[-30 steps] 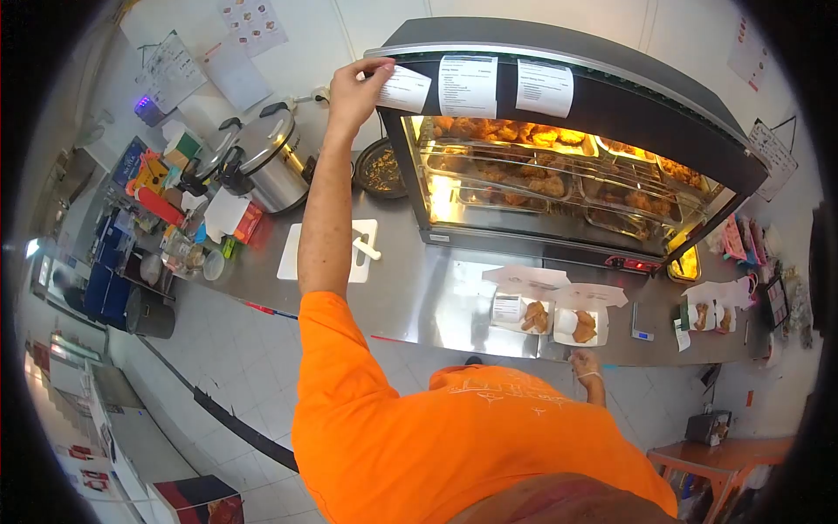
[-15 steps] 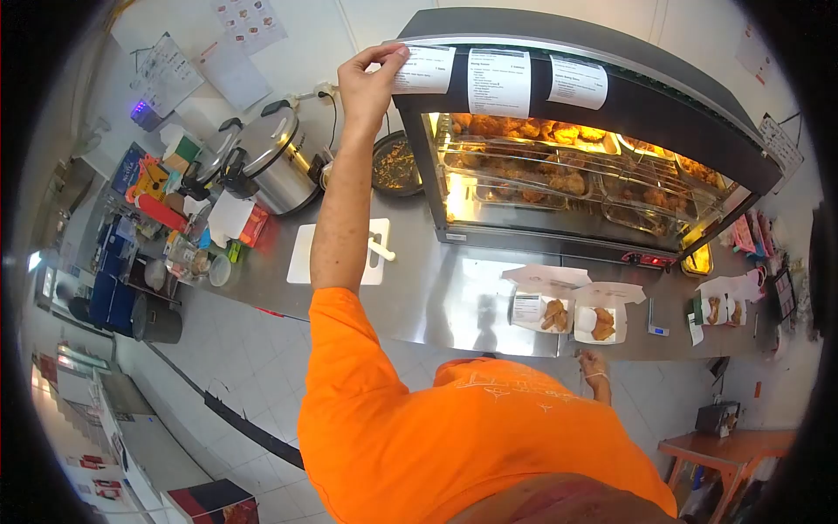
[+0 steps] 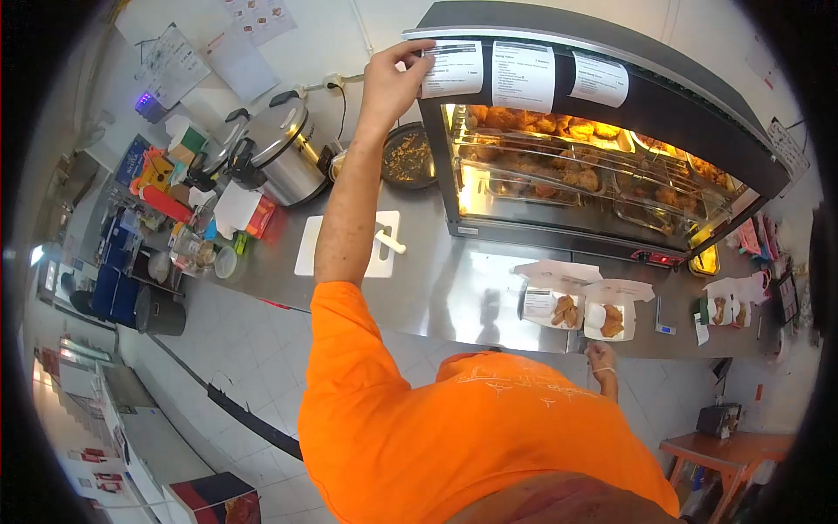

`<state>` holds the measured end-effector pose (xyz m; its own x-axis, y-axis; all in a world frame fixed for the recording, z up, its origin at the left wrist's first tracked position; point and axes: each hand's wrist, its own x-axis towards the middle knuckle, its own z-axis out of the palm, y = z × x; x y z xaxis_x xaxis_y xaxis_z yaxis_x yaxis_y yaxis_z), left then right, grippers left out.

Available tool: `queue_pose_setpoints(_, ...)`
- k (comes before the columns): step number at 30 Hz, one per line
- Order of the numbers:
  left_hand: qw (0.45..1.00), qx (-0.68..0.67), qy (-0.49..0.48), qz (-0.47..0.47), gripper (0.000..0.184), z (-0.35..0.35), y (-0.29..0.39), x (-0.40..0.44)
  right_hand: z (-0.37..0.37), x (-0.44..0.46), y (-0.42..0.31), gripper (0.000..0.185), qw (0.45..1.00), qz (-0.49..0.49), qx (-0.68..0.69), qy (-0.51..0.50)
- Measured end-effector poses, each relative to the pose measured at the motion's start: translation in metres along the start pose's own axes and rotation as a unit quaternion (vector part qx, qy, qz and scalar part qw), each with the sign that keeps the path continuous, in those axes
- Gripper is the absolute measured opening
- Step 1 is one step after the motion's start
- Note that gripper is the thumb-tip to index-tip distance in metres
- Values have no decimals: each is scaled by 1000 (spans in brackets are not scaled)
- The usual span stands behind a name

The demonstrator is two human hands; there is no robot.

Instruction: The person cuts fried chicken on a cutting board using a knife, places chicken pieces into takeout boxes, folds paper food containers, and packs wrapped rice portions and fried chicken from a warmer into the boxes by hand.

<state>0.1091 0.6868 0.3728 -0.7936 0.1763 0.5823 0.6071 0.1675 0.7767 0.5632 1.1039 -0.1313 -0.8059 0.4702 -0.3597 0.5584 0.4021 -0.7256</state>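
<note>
Wearing a bright orange short-sleeved shirt (image 3: pixel 471 437) in the near middle. Keeping the right hand (image 3: pixel 601 356) at the near edge of a shiny stainless-steel counter (image 3: pixel 428 301), curling its fingers; being too small to tell whether grasping anything. Facing, just beyond, two white card boxes (image 3: pixel 557 271) with raised lids and golden-brown chicken pieces (image 3: pixel 566 312). Stretching the left arm (image 3: pixel 353 210) to the far side, in front of a white cutting board (image 3: pixel 306 249). Pinching between the left hand's (image 3: pixel 393 83) thumb and fingers a white printed paper slip (image 3: pixel 454 72) by its left edge, against the upper front of a black glass-fronted food warmer (image 3: pixel 567 28), left of two other white paper slips (image 3: pixel 524 79).
</note>
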Motion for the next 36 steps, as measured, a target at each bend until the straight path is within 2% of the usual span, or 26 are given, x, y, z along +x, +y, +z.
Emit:
queue_pose_setpoints(3,984,157,-21,83,32,-3,-1,2,4,-2,-3,28,998,-55,12,27)
queue_pose_setpoints(6,968,196,-6,154,35,0,-1,2,4,-7,-10,28,998,-53,2,14)
queue_pose_setpoints(7,937,278,-1,211,37,-1,0,3,4,-10,-9,28,998,-67,0,21)
queue_pose_setpoints(10,879,438,31,184,41,4,22,-18,6,-9,2,28,994,-103,-15,29)
queue_pose_setpoints(13,853,479,46,201,44,7,21,-24,4,-9,13,28,990,-133,-43,20)
queue_pose_setpoints(15,868,442,72,216,45,7,19,-28,7,-19,4,28,983,-168,-63,29)
queue_pose_setpoints(16,874,422,86,225,46,7,16,-28,12,-22,2,28,988,-139,-67,7)
queue_pose_setpoints(17,846,476,65,230,53,3,9,-26,19,-23,-2,28,991,-112,-69,-12)
queue_pose_setpoints(18,841,495,56,212,54,2,15,-21,23,-21,-5,28,993,-84,-71,-30)
queue_pose_setpoints(20,829,533,26,167,58,-2,23,-28,45,-12,22,30,988,-129,-40,-71)
queue_pose_setpoints(21,838,513,60,177,57,-3,27,-30,59,-10,29,31,984,-151,-21,-92)
queue_pose_setpoints(23,853,469,122,192,55,-5,30,-42,59,-41,-32,32,977,-133,-105,-130)
queue_pose_setpoints(24,893,386,132,192,54,-14,34,-56,58,-57,-68,33,970,-121,-152,-149)
queue_pose_setpoints(25,925,297,144,191,53,-26,42,-72,66,-63,-81,34,962,-169,-158,-144)
queue_pose_setpoints(26,948,205,157,188,53,-40,47,-91,78,-66,-94,35,959,-192,-145,-151)
queue_pose_setpoints(27,947,222,151,177,41,-61,46,-121,90,-70,-109,36,955,-214,-132,-157)
queue_pose_setpoints(28,923,226,168,263,21,-82,21,-150,103,-79,-130,37,947,-224,-156,-168)
queue_pose_setpoints(29,947,221,143,185,16,-102,17,-193,115,-88,-155,37,939,-236,-178,-177)
queue_pose_setpoints(30,952,224,141,155,20,-119,19,-242,128,-95,-174,38,931,-247,-197,-185)
queue_pose_setpoints(31,955,246,126,113,26,-142,-11,-292,147,-98,-182,38,923,-263,-204,-193)
queue_pose_setpoints(32,954,279,114,-7,31,-162,-56,-349,171,-101,-190,38,916,-279,-208,-200)
queue_pose_setpoints(33,952,265,70,-132,21,-183,-84,-406,197,-106,-198,39,908,-296,-212,-206)
queue_pose_setpoints(34,973,189,93,-98,15,-201,-110,-461,222,-116,-209,39,910,-284,-212,-217)
queue_pose_setpoints(35,944,314,97,-14,31,-225,-114,-513,247,-128,-227,39,910,-274,-211,-229)
queue_pose_setpoints(36,953,251,101,-136,34,-254,-161,-588,273,-137,-245,39,908,-268,-213,-242)
